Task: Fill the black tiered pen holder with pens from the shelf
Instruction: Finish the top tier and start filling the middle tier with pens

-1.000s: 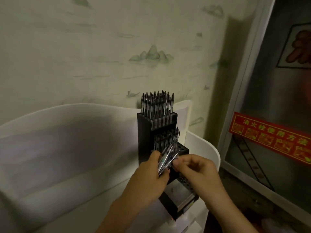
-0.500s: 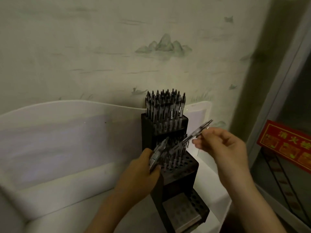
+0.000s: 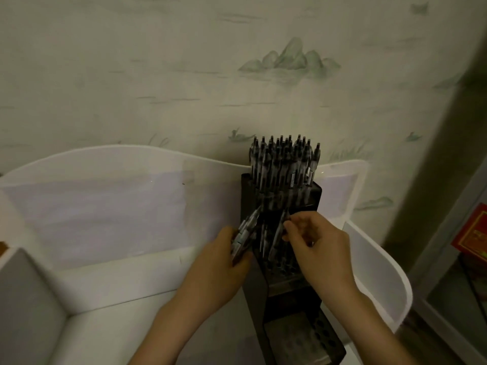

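Holder (image 3: 283,291): black, tiered, on your white shelf (image 3: 131,280); top tier packed with pens. Your left hand (image 3: 221,262): grips a pen bundle (image 3: 245,233) beside the holder. Your right hand (image 3: 320,246): pinches one pen (image 3: 278,234) over the middle tier.

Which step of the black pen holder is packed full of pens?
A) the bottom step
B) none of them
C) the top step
C: the top step of the black pen holder is crowded with upright pens, while the bottom step shows only bare holes.
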A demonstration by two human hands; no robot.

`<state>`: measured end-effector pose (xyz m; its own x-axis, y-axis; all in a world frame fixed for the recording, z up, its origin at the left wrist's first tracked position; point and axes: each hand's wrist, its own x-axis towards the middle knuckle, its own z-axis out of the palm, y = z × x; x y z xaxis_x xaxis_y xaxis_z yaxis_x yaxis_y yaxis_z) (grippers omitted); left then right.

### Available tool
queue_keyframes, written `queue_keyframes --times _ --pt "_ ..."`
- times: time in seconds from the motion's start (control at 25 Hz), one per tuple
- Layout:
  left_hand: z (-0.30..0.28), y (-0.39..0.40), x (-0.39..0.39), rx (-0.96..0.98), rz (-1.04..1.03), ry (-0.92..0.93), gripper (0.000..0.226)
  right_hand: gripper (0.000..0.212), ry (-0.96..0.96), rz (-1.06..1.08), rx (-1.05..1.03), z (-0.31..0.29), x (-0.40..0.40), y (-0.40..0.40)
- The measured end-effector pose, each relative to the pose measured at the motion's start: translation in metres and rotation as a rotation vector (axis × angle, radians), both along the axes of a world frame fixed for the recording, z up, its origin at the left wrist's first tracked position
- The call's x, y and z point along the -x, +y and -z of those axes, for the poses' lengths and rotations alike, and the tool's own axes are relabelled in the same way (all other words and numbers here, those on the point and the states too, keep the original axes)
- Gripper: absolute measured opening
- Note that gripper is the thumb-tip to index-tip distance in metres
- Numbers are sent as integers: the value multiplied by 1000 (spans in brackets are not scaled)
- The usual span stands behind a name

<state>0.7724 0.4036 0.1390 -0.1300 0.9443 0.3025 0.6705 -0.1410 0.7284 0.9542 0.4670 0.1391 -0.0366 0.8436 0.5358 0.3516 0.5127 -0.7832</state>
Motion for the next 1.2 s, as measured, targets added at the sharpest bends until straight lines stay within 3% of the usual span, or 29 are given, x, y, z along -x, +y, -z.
queue_keyframes --times 0.32,0.52,0.72,0.92,1.2 --pt "5 4 2 2 -17 2 15 11 -134 -35 -8 4 2 5" --pt "6 7 -2 -6 -5 -7 14 4 -315 -65 147 16 0 5" --pt "7 6 -9 12 14 -6 12 15 -273 -46 149 15 -5 -3" --pt "7 5 -14 10 25 -11 12 9 -38 -91 62 -7 -7 -17" --pt "6 3 -24 40 74 -34 14 6 48 -278 335 -11 -1 -19"
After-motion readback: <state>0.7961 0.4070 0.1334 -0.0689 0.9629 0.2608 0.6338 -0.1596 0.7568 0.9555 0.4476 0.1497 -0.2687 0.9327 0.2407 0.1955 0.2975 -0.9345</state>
